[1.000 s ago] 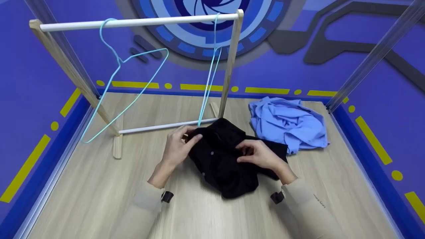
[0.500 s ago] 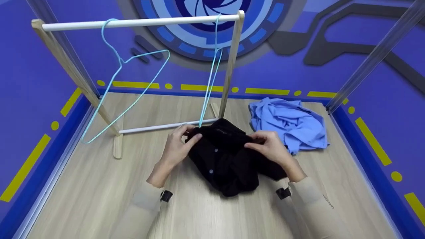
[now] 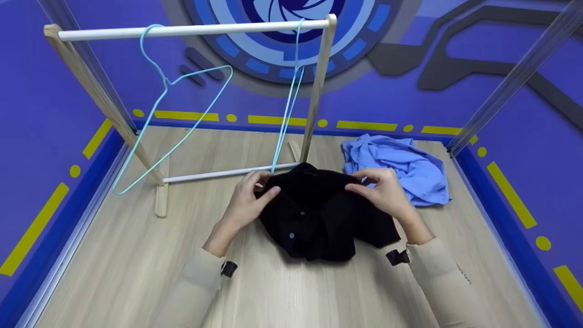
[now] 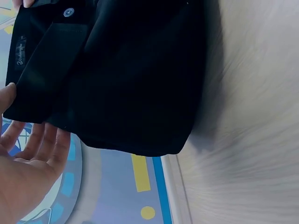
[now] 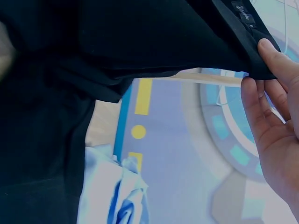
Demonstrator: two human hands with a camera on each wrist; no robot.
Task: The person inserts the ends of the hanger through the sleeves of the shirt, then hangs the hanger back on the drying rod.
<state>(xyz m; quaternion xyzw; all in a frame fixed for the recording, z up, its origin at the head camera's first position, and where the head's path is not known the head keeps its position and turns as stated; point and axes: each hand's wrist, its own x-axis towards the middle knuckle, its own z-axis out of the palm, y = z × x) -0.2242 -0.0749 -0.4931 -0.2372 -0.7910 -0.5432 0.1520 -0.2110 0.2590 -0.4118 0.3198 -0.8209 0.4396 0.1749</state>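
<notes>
A black buttoned shirt [image 3: 328,230] lies bunched on the wooden tabletop, its collar end raised toward the rack. My left hand [image 3: 245,200] pinches the left side of the collar between thumb and fingers. On the opposite side, my right hand [image 3: 385,193] pinches the collar edge the same way, so the neck opening spreads between both hands. In the left wrist view a label [image 4: 20,53] and a button [image 4: 68,12] show at the collar. One sleeve [image 3: 375,228] falls to the right. The shirt's underside is hidden.
Behind stands a wooden rack with a white top rail [image 3: 196,30]. Two light-blue hangers hang on it, the left hanger [image 3: 166,83] turned toward me and the right hanger [image 3: 286,116] nearly edge-on. A crumpled blue shirt [image 3: 396,166] lies at the back right. Blue walls [image 3: 391,105] enclose the table.
My right hand has shifted from the shirt's middle to the right side of the collar, drawing it out so the neck opens wider. My left hand has stayed nearly still.
</notes>
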